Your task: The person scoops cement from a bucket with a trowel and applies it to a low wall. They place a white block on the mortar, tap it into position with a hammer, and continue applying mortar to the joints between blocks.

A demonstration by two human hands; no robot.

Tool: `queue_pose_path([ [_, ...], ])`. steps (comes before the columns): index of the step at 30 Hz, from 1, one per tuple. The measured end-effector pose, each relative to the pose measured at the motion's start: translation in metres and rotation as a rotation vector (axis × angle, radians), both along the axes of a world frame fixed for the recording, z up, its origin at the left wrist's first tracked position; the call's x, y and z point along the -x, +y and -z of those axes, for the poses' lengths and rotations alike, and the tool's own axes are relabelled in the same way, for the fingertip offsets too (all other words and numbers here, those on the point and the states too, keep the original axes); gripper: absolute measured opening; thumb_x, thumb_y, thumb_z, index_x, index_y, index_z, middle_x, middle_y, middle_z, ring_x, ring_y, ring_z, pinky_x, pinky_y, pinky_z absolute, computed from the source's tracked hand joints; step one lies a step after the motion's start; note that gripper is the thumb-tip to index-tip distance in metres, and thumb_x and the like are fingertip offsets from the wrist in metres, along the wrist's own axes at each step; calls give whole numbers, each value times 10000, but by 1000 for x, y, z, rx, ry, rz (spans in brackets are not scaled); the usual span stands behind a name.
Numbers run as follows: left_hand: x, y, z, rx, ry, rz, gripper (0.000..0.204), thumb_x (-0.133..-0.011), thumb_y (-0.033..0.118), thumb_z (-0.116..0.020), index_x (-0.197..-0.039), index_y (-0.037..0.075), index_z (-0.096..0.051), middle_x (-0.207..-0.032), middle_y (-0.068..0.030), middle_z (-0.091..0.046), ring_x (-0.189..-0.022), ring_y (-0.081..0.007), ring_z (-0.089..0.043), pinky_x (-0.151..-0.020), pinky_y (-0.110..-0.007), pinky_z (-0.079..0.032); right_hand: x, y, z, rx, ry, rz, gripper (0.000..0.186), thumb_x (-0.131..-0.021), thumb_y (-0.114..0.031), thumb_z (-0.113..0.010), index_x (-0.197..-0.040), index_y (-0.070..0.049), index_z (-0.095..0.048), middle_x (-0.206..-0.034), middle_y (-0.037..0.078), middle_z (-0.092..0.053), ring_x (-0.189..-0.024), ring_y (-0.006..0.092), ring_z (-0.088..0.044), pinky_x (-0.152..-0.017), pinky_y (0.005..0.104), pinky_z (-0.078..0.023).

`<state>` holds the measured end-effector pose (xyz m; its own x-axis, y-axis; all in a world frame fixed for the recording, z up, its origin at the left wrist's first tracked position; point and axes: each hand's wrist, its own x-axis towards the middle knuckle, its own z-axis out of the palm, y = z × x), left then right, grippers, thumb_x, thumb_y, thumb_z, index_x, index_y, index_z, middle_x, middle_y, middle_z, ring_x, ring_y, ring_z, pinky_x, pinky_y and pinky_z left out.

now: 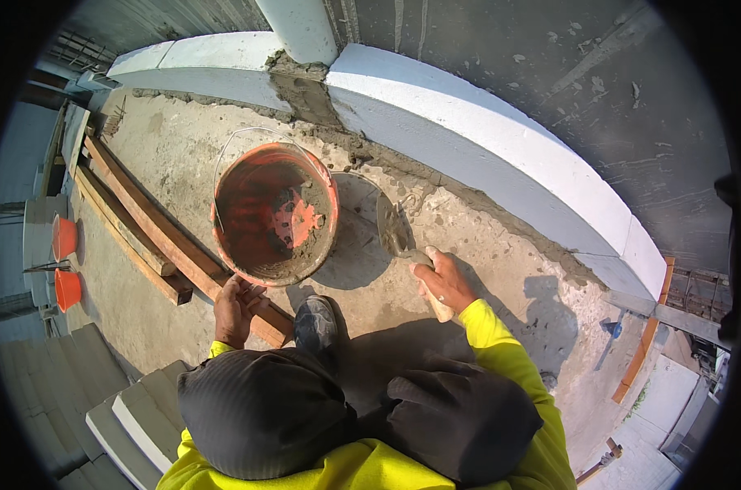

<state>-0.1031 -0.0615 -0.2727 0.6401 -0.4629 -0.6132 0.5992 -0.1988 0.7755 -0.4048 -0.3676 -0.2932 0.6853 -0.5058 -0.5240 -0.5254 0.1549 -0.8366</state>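
Observation:
My left hand has its fingers curled at the lower-left rim of an orange bucket, which is tilted, with wet grey mortar smeared inside and a wire handle. My right hand grips the pale handle of a trowel; its mortar-smeared blade is low over the concrete floor, just right of the bucket. Beyond the blade, grey mortar runs along the foot of a white block course.
Timber planks lie to the left, with two small orange buckets and grey block stacks beside me. A grey pipe stands at the wall. My dark-clad knees and one shoe are below; a wooden strip lies at right.

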Motion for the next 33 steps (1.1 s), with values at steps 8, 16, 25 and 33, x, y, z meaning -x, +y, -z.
queue_pose_path([
  [8, -40, -28, -2, 21, -28, -36, 617, -979, 511, -571, -1437, 110, -472, -1356, -71, -567, -1230, -263, -553, -1032, -455, -452, 104, 50, 21, -63, 36, 797, 405, -918, -236, -620, -1156, 82, -538, -846, 153, -648, -737, 217, -649, -579, 317, -522],
  [16, -80, -36, 28, 1, 46, -52, 576, -963, 225, -620, -1457, 11, -416, -1398, -137, -534, -1274, -292, -526, -1090, -431, -423, 197, 43, 25, 585, 348, 1048, 290, -878, -203, -666, -953, 36, -521, -744, 122, -602, -593, 209, -597, -535, 356, -501],
  [25, -134, -9, -15, 86, -65, -208, 496, -985, 227, -578, -1383, -46, -462, -1316, -180, -584, -1193, -340, -596, -1050, -485, -498, 176, 10, 49, 198, 28, 1329, 217, -862, -131, -674, -918, -15, -499, -705, 111, -577, -522, 208, -585, -450, 351, -478],
  [33, -152, -11, 9, -27, -109, -543, 354, -998, 213, -508, -1281, 1, -499, -1199, -167, -637, -1042, -332, -673, -877, -499, -594, 129, 57, 58, 147, 297, 1042, 350, -781, -165, -675, -1049, 19, -545, -918, 129, -598, -805, 228, -607, -689, 377, -513],
])
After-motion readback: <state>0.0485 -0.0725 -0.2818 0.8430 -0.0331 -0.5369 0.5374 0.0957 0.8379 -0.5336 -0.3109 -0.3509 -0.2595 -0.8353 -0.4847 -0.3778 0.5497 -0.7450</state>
